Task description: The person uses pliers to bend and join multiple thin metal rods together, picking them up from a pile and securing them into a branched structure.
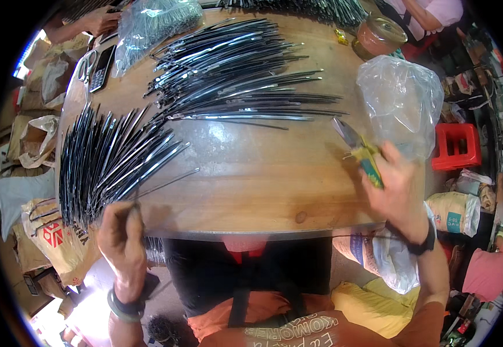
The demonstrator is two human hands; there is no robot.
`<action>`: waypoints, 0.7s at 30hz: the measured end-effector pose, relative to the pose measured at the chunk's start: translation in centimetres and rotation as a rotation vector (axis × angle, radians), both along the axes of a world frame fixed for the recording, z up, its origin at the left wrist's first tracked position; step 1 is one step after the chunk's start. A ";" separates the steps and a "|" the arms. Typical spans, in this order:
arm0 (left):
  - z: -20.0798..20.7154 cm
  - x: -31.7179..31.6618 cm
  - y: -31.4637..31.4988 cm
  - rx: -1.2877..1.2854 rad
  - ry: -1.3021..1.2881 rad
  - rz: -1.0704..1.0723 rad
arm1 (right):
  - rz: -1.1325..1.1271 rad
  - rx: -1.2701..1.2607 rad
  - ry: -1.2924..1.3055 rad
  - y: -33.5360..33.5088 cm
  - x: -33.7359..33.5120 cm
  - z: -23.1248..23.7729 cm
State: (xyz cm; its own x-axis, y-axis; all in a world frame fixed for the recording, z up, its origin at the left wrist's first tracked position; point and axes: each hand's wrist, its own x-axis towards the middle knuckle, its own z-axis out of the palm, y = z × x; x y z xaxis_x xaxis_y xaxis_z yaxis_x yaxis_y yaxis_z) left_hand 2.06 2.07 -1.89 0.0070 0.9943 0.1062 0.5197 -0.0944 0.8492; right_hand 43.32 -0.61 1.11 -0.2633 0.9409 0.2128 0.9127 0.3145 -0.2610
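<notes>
Pinching thin dark strip [170,182], left hand [123,234]; right hand [398,194] clasped round yellow-green pliers [368,163]; glossy slender strips [222,63] heaped.

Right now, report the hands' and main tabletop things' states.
Left hand: closed on thin black strip
Right hand: closed around cutting pliers
Cutting pliers: jaws blurred, opening unclear
Piled strips: loose, fanned out
Keypad phone: face up
Left plastic bag: filled
Right plastic bag: crumpled

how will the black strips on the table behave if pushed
The strips may slide over one another, as they look smooth and shiny. Each is probably light, being so thin. Long and slim, they likely flex somewhat under pressure.
</notes>
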 end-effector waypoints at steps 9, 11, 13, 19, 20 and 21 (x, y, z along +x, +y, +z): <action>4.7 0.7 3.5 0.007 0.326 -0.235 | 0.172 0.136 -0.305 2.1 2.2 -2.4; 5.1 1.7 4.6 -0.107 0.243 -0.304 | 0.152 0.130 -0.317 2.3 2.0 -2.2; 4.9 3.8 4.9 -0.088 0.187 -0.351 | 0.144 0.134 -0.329 2.4 1.9 -2.0; 3.6 8.5 7.2 0.452 0.552 -0.559 | -0.023 0.298 -0.217 1.6 -0.2 2.3; 3.0 9.1 8.7 0.457 0.706 -0.519 | -0.034 0.296 -0.218 1.3 -0.4 3.2; 2.1 9.2 10.2 0.510 0.903 -0.492 | -0.112 0.378 -0.108 0.8 -0.5 3.9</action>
State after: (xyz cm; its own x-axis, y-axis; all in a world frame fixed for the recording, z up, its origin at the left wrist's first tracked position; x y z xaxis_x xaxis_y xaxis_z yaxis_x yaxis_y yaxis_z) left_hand 11.29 12.29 0.25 0.6618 0.7051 0.2545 0.7309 -0.6824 -0.0103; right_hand 42.79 0.18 5.00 -0.2032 0.8258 0.5260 0.9626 0.2668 -0.0471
